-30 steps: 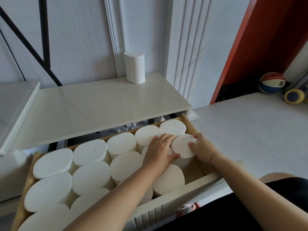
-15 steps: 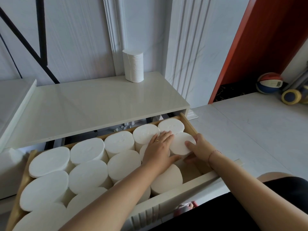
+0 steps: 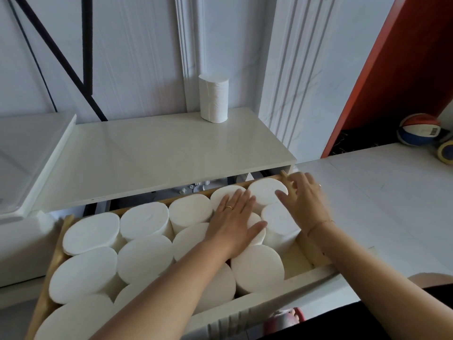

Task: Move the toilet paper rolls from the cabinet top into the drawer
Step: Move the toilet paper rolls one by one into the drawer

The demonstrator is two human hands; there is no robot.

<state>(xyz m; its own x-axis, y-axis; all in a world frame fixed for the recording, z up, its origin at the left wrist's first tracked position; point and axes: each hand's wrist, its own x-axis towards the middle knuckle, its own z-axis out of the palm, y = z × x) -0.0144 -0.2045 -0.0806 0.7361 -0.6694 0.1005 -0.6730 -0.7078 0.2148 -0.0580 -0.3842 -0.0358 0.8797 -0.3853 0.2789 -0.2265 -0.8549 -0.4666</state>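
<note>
One white toilet paper roll (image 3: 214, 98) stands upright at the back of the pale cabinet top (image 3: 159, 155), against the wall. Below it the wooden drawer (image 3: 304, 251) is pulled out and packed with several upright white rolls (image 3: 144, 222). My left hand (image 3: 232, 220) lies flat, fingers spread, on rolls near the drawer's right end. My right hand (image 3: 304, 202) hovers with fingers apart over the two rightmost rolls (image 3: 279, 217), its fingertips by the drawer's back right corner. Neither hand grips a roll.
A raised white surface (image 3: 31, 155) adjoins the cabinet on the left. The drawer's white front panel (image 3: 245, 312) is nearest me. On the floor at the far right lie a coloured ball (image 3: 419, 130) and a yellow-rimmed object (image 3: 446, 152), beside a red panel (image 3: 392, 69).
My right hand has let go of the rightmost roll, which now sits lower in the drawer, and lifted toward the back right corner. My left hand stays flat on the rolls.
</note>
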